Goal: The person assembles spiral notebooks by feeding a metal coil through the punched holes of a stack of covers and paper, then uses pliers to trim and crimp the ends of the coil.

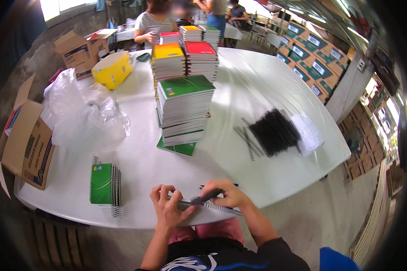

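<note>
At the table's near edge, my left hand (166, 207) has its fingers bent and closed on a narrow grey piece (183, 205), whose kind I cannot make out. A black spiral binding coil (222, 208) runs out from it to the right, beneath my right hand (227, 194). My right hand is closed around a black-handled tool (207, 197), its tip beside my left thumb; the tip is too blurred to tell its kind. A blue-ended thin item (235, 184) shows just beyond my right fingers.
Green spiral notebooks (101, 184) lie at left. A tall stack of green notebooks (186, 104) stands ahead, with yellow (168, 51) and red ones (201, 48) behind. Black coils (274, 133) are heaped at right. Plastic bags (83, 113) and an open carton (34, 144) flank the left side.
</note>
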Demonstrator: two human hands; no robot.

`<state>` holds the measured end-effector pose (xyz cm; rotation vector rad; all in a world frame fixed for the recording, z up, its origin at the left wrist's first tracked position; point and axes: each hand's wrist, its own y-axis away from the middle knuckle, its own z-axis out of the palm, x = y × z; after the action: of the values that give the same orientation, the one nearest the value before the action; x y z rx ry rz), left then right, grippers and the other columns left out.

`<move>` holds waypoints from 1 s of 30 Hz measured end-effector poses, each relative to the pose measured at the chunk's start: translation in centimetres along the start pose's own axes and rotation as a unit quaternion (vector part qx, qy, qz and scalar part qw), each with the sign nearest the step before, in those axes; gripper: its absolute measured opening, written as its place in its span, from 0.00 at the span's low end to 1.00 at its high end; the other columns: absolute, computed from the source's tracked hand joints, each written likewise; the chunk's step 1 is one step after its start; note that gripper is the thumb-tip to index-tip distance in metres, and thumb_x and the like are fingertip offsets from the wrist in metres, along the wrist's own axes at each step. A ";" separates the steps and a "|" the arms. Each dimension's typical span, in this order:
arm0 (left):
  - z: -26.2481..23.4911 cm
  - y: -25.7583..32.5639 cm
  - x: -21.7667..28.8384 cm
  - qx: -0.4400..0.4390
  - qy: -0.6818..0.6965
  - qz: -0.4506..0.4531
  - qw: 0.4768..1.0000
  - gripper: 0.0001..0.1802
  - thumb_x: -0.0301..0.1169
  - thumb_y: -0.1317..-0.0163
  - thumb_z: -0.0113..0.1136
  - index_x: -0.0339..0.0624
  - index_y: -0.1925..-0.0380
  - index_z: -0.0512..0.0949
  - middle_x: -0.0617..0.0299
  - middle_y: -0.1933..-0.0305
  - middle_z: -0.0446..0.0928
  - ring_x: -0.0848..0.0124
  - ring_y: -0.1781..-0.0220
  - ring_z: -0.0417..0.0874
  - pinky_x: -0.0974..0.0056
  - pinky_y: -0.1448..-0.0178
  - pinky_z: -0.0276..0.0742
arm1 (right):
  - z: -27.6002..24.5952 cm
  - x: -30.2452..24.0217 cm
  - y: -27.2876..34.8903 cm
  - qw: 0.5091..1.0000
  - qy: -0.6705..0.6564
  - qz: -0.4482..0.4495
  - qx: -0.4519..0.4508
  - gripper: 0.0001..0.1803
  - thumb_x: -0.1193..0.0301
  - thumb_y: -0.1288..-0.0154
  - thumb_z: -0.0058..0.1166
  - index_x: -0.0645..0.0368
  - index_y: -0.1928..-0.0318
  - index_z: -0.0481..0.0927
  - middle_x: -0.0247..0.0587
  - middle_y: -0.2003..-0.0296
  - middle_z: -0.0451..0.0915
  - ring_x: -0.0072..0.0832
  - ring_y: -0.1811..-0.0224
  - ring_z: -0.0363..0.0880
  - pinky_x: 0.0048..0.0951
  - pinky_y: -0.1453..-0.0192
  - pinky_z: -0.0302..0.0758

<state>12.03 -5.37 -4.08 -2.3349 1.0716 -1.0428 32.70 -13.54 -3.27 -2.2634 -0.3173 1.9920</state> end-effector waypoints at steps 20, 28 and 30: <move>-0.5 -0.3 -0.7 -0.033 0.043 0.033 0.998 0.27 0.50 0.70 0.75 0.46 0.81 0.72 0.57 0.49 0.67 0.54 0.45 0.65 0.49 0.44 0.59 | 0.4 -1.1 -2.8 0.972 0.229 -0.043 0.028 0.16 0.83 0.60 0.62 0.54 0.67 0.84 0.38 0.69 0.79 0.33 0.65 0.79 0.28 0.61 0.74; -0.7 -1.1 -1.5 -0.003 0.089 -0.015 0.996 0.33 0.51 0.77 0.80 0.42 0.79 0.72 0.51 0.44 0.61 0.52 0.46 0.64 0.53 0.51 0.69 | 0.6 -1.0 -4.1 0.965 0.250 -0.022 0.077 0.17 0.85 0.62 0.62 0.56 0.66 0.84 0.39 0.70 0.79 0.31 0.67 0.79 0.27 0.62 0.74; -0.2 -0.6 -2.3 0.006 0.130 -0.032 0.991 0.32 0.49 0.77 0.81 0.42 0.78 0.72 0.51 0.43 0.59 0.54 0.48 0.66 0.55 0.53 0.70 | 1.7 -2.6 -3.9 0.991 -0.001 -0.126 -0.043 0.17 0.84 0.61 0.61 0.57 0.66 0.84 0.39 0.70 0.80 0.29 0.66 0.79 0.26 0.60 0.75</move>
<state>11.17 -3.24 -4.68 -2.2810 1.0828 -1.4049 30.37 -10.45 -0.13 -2.1432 -0.6665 1.8849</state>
